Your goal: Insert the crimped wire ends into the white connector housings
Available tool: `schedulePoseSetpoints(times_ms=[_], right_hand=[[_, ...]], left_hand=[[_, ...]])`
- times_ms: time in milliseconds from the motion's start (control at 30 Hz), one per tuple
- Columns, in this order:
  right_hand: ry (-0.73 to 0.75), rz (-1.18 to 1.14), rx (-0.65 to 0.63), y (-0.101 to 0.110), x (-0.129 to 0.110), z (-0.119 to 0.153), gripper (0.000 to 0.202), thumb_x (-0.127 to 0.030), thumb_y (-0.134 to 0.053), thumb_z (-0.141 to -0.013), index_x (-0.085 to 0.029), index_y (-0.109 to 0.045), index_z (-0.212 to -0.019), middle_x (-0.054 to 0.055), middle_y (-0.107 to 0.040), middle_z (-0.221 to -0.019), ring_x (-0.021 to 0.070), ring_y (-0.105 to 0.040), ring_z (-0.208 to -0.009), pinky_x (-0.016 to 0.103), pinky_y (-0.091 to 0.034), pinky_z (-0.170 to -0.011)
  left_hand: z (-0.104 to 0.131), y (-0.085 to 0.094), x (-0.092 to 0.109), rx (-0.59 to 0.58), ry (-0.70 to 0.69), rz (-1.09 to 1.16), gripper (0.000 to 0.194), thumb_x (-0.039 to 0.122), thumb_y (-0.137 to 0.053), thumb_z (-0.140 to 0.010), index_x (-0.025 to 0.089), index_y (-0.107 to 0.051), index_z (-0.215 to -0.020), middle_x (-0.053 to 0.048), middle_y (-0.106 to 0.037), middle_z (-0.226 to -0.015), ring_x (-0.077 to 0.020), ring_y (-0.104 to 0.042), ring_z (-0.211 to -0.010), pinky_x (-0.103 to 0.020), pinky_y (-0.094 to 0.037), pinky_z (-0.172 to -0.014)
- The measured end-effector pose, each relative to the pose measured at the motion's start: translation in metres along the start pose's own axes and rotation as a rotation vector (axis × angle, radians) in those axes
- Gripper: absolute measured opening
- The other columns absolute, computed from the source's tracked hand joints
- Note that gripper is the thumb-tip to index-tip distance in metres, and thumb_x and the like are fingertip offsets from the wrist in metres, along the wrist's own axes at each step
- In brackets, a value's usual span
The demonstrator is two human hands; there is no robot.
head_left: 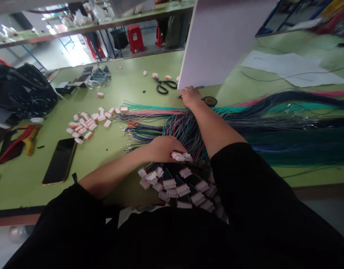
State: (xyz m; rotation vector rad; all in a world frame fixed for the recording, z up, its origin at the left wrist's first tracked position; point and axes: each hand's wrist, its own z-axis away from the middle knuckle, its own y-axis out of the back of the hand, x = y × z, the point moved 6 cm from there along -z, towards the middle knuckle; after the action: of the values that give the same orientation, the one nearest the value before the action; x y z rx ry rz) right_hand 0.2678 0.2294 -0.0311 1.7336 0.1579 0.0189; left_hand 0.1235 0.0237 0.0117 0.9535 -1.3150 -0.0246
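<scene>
My left hand (165, 146) is closed around white plug connectors (179, 156) with orange parts, which stick out past its fingers. Just below hang several more white connectors (183, 189) on thin wires, near my body. My right hand (191, 97) reaches to the foot of an upright white panel (213, 41), its fingers curled on the table. Small blue ends show on either side of it; what it holds cannot be made out. Beneath my arms runs a bundle of green, pink and dark wires (183, 125). A black tape roll (209, 101) lies beside my right wrist.
Loose connectors (86, 123) are heaped left of the wires, near a phone (60, 160) and a red-and-yellow tool (22, 142). Black-handled scissors (163, 86) lie by the panel. Long wires (300, 142) and paper sheets (289, 67) cover the right side. A dark bag (23, 89) sits left.
</scene>
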Motion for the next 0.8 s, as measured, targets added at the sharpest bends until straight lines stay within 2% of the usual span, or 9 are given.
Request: schedulePoseSetpoints(times_ms=[100, 200, 267, 367, 467, 567, 667, 800], right_hand=[[-0.062, -0.062, 0.045, 0.01, 0.002, -0.001, 0.028, -0.011, -0.031, -0.088, -0.011, -0.054, -0.104, 0.017, -0.058, -0.11, 0.0254, -0.049, -0.107, 0.041, -0.035, -0.088], [-0.132, -0.252, 0.087, 0.033, -0.002, 0.0, 0.031, -0.012, -0.027, -0.089, -0.011, -0.049, -0.112, 0.014, -0.06, -0.101, 0.0212, -0.057, -0.091, 0.038, -0.043, -0.078], [-0.144, -0.642, 0.039, 0.049, -0.013, 0.01, 0.027, -0.014, -0.029, -0.089, -0.014, -0.05, -0.107, 0.008, -0.059, -0.087, 0.0152, -0.058, -0.074, 0.034, -0.046, -0.07], [-0.069, -1.177, -0.182, 0.067, -0.045, 0.043, 0.015, -0.015, -0.04, -0.084, -0.016, -0.053, -0.092, -0.001, -0.05, -0.067, 0.008, -0.049, -0.054, 0.03, -0.047, -0.062], [-0.092, -1.394, -0.286, 0.073, -0.069, 0.089, 0.005, -0.02, -0.048, -0.081, -0.019, -0.052, -0.079, -0.005, -0.038, -0.057, 0.0053, -0.037, -0.046, 0.023, -0.04, -0.049], [-0.081, -1.359, -0.345, 0.062, -0.087, 0.122, 0.017, -0.034, -0.061, -0.075, -0.019, -0.053, -0.071, -0.003, -0.045, -0.06, 0.0049, -0.036, -0.045, 0.02, -0.031, -0.039], [-0.089, -1.392, -0.369, 0.049, -0.096, 0.135, 0.026, -0.04, -0.068, -0.068, -0.019, -0.053, -0.07, -0.005, -0.044, -0.057, 0.004, -0.032, -0.043, 0.019, -0.022, -0.035], [-0.247, -1.563, -0.371, 0.038, -0.103, 0.141, 0.033, -0.039, -0.07, -0.066, -0.021, -0.042, -0.067, -0.01, -0.032, -0.051, 0.0035, -0.025, -0.039, 0.018, -0.015, -0.034]], left_hand=[[-0.005, 0.003, -0.015, 0.148, 0.144, 0.328, 0.009, 0.025, -0.069, -0.064, 0.017, -0.066, -0.064, -0.001, -0.066, -0.066, -0.0118, -0.057, -0.06, -0.024, -0.041, -0.059], [-0.003, 0.016, -0.037, 0.334, 0.311, 0.684, 0.013, 0.026, -0.064, -0.07, 0.014, -0.062, -0.064, -0.003, -0.064, -0.064, -0.0069, -0.047, -0.046, -0.023, -0.035, -0.047], [-0.002, 0.022, -0.049, 0.398, 0.4, 0.841, 0.015, 0.026, -0.062, -0.073, 0.014, -0.059, -0.064, -0.003, -0.063, -0.061, -0.0062, -0.044, -0.042, -0.023, -0.033, -0.042], [-0.002, 0.026, -0.061, 0.455, 0.47, 0.96, 0.015, 0.025, -0.06, -0.075, 0.015, -0.057, -0.065, -0.001, -0.06, -0.056, -0.0059, -0.044, -0.039, -0.022, -0.03, -0.039], [-0.003, 0.027, -0.066, 0.518, 0.473, 0.997, 0.015, 0.023, -0.061, -0.075, 0.015, -0.055, -0.063, 0.002, -0.055, -0.05, -0.0048, -0.043, -0.037, -0.021, -0.027, -0.037], [-0.002, 0.029, -0.069, 0.586, 0.43, 0.975, 0.02, 0.024, -0.066, -0.071, 0.016, -0.051, -0.061, 0.005, -0.051, -0.046, -0.0043, -0.042, -0.036, -0.02, -0.027, -0.036], [0.004, 0.031, -0.071, 0.621, 0.402, 0.899, 0.023, 0.028, -0.069, -0.067, 0.015, -0.05, -0.061, 0.006, -0.05, -0.045, -0.0049, -0.044, -0.038, -0.02, -0.032, -0.039], [0.022, 0.042, -0.063, 0.764, 0.334, 0.623, 0.018, 0.026, -0.067, -0.068, 0.016, -0.052, -0.062, 0.005, -0.052, -0.046, -0.006, -0.047, -0.043, -0.021, -0.037, -0.046]])
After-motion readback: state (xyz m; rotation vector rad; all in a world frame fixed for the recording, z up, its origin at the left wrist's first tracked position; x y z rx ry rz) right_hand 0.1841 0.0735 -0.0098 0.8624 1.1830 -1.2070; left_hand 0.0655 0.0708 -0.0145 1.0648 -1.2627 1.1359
